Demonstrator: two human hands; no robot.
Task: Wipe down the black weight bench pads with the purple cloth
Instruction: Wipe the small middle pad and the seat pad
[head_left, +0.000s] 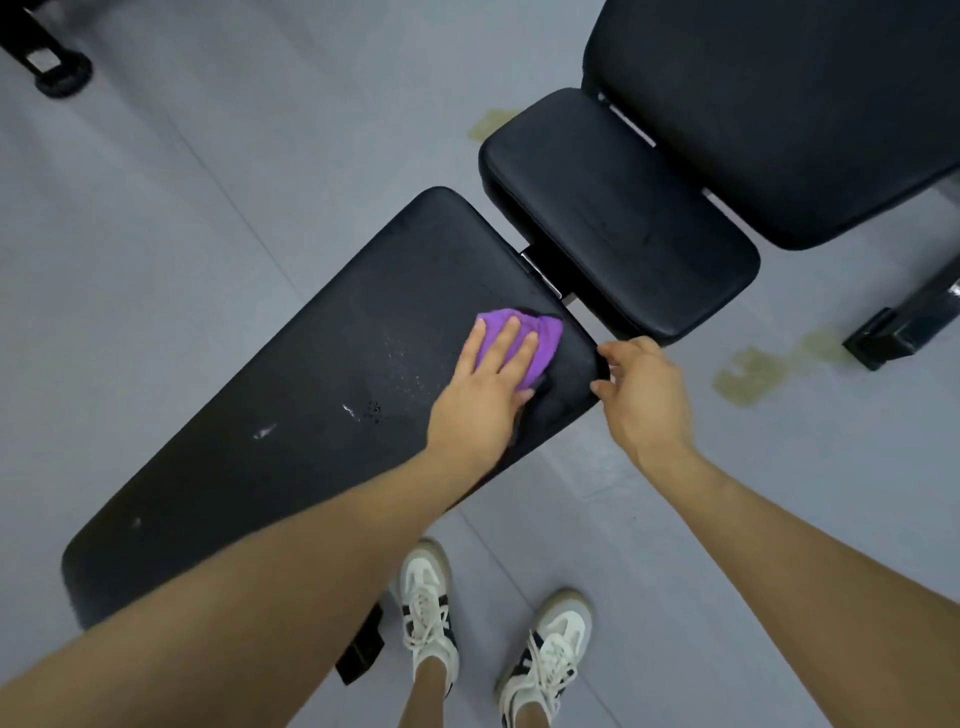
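Pressing the purple cloth (522, 340) flat under spread fingers, the left hand (480, 395) works the long back pad (291, 395) near its seat end. The right hand (641, 392) curls over that pad's corner, bracing it. White flecks further down suggest most of the pad remains, and the seat pad (618, 218) looks untouched. Grey floor (182, 208) leaves open room along both long edges.
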